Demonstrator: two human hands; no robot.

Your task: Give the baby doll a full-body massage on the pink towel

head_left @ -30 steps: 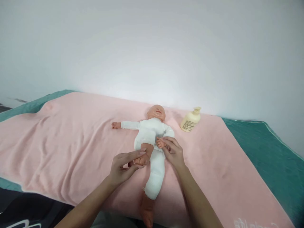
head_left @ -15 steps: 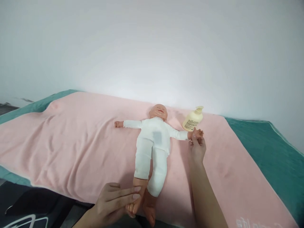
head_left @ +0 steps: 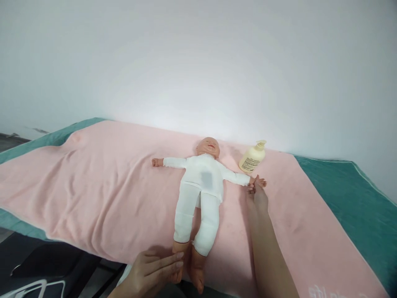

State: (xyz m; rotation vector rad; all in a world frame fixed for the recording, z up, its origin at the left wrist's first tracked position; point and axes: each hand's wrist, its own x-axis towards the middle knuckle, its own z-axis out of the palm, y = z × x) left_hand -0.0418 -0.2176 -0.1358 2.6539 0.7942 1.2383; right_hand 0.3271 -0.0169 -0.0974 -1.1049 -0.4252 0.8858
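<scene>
- our doll [head_left: 206,194] lies face up on the pink blanket [head_left: 124,178], arms spread; its chest [head_left: 200,167] is our clock's centre.
- at seven o'clock, our left hand [head_left: 151,269] lays its fingers across one foot [head_left: 176,277]; the thumb is hidden, so we cannot tell whether it grips.
- past three o'clock, our right hand [head_left: 259,199] holds a wrist [head_left: 252,181] between thumb and fingers.
- at two o'clock, we see a pump bottle [head_left: 252,158].

Doll [head_left: 196,176] and bottle [head_left: 252,159] on blanket [head_left: 130,186], bottle at right; wall [head_left: 198,62] behind.
</scene>
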